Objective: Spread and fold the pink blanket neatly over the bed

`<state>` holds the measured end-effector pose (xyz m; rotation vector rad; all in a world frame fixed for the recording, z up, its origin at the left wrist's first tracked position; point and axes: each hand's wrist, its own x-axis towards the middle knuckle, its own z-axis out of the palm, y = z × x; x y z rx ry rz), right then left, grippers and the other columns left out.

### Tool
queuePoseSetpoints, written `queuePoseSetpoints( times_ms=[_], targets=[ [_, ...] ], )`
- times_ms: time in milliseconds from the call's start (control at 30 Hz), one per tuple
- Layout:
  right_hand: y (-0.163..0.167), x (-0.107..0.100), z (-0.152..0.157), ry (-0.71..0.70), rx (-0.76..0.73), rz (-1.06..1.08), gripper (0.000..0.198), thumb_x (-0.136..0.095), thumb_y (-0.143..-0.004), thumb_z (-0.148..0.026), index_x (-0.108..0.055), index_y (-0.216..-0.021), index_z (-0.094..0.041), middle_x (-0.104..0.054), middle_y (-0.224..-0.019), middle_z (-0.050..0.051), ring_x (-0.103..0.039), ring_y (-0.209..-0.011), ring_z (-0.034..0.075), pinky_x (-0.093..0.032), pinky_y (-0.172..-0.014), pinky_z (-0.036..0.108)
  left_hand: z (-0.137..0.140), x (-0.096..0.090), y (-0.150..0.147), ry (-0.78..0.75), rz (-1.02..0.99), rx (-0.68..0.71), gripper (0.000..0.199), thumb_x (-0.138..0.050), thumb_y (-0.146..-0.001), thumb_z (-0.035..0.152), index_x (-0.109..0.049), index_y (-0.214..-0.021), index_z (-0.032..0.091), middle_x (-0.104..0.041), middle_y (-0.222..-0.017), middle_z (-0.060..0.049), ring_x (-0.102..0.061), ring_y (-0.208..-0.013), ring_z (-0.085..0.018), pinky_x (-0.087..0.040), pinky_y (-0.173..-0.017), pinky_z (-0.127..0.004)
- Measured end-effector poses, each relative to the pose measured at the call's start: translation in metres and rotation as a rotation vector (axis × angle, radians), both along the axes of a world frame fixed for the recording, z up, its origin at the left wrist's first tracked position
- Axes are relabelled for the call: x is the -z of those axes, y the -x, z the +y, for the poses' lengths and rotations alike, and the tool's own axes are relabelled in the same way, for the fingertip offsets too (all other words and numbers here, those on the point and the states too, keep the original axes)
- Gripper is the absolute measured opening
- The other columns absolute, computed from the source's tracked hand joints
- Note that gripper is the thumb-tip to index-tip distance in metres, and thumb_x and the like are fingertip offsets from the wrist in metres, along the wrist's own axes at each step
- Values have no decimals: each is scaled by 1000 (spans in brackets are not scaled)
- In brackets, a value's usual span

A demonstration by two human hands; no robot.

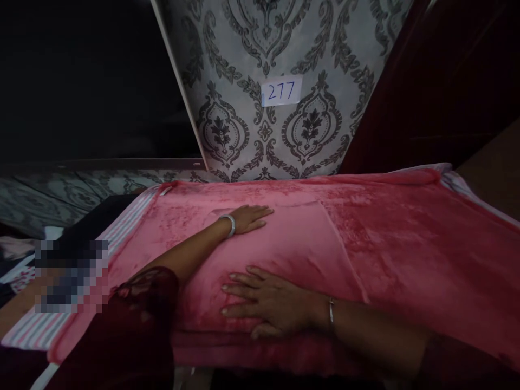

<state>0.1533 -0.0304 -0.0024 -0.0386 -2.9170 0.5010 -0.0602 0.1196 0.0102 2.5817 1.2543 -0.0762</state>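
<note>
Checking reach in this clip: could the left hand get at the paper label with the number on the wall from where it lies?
Probably yes. The left hand lies flat on the pink blanket, near its far edge, and nothing stands between it and the label higher on the wall.

Plush pink fleece blanket; glossy metal bangles.

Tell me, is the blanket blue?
No, the blanket under the left hand and right hand is pink.
</note>
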Motion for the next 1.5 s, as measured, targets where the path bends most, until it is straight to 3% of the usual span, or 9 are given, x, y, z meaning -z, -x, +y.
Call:
queuePoseSetpoints(
  times_ms=[167,333,433,667,833,1033,1267,1433,1500],
  targets=[
    [2,2,1,-9,4,-7,58,-53,-105,-50,-41,-159,-31,-21,-171,2,-6,-160,21,-8,-129,50,25,0,12,-49,79,-183,58,-28,-105,50,-43,-156,30,-31,-170,-7,-26,-157,-26,-22,-126,-54],
    [2,6,2,-23,1,-27,58,-51,-105,-51,-42,-158,-29,-21,-171,3,-5,-160,21,-6,-129,51,23,-16,18,-165,149,-417,52,-32,-104,46,-67,-135,23,-65,-142,-14,-58,-135,-29,-42,-114,-49],
    [0,6,3,-22,-18,-48,57,-47,-106,-51,-41,-159,-29,-19,-172,4,-5,-160,21,-5,-128,52,6,-32,25,-201,118,-450,57,-28,-104,52,-68,-133,24,-71,-134,-11,-61,-131,-27,-42,-114,-43],
    [29,-23,-1,-54,-35,-5,61,-48,-106,-55,-41,-159,-26,-30,-168,9,-19,-157,25,-13,-127,51,-68,-39,22,-175,-198,-57,64,-24,-104,55,-56,-148,21,-55,-155,-8,-48,-145,-21,-32,-123,-36],
    [76,-14,-9,-129,-136,4,61,-56,-103,-49,-44,-158,-25,-28,-169,7,-14,-159,24,-10,-129,48,-97,-17,14,-73,-135,126,60,-35,-103,57,-43,-157,32,-37,-167,-6,-28,-157,-26,-16,-128,-53],
    [78,4,-12,-62,-140,-26,60,-54,-104,-47,-40,-160,-27,-22,-172,3,-5,-160,23,-6,-129,51,-70,6,39,-154,-48,-25,63,-35,-103,54,-32,-162,32,-25,-172,-8,-15,-160,-30,-7,-126,-63],
    [75,-1,-10,-48,-122,-25,59,-54,-104,-49,-40,-159,-30,-22,-171,0,-4,-160,22,-8,-130,50,-24,9,79,-11,9,-346,64,-18,-104,55,-32,-161,30,-33,-169,-7,-23,-158,-28,-16,-126,-59],
    [79,7,-8,-75,-114,-19,59,-54,-104,-49,-42,-158,-29,-23,-171,1,-9,-159,24,-11,-130,52,-12,13,91,-80,81,-471,61,-12,-106,43,-39,-159,29,-29,-171,-3,-23,-158,-19,-23,-127,-43],
    [83,9,-7,-117,-102,-13,59,-55,-104,-47,-42,-158,-29,-24,-171,1,-12,-159,25,-13,-129,51,-13,7,91,-109,123,-524,61,-14,-105,41,-42,-157,26,-32,-169,-7,-28,-157,-23,-26,-125,-48]
  ],
)
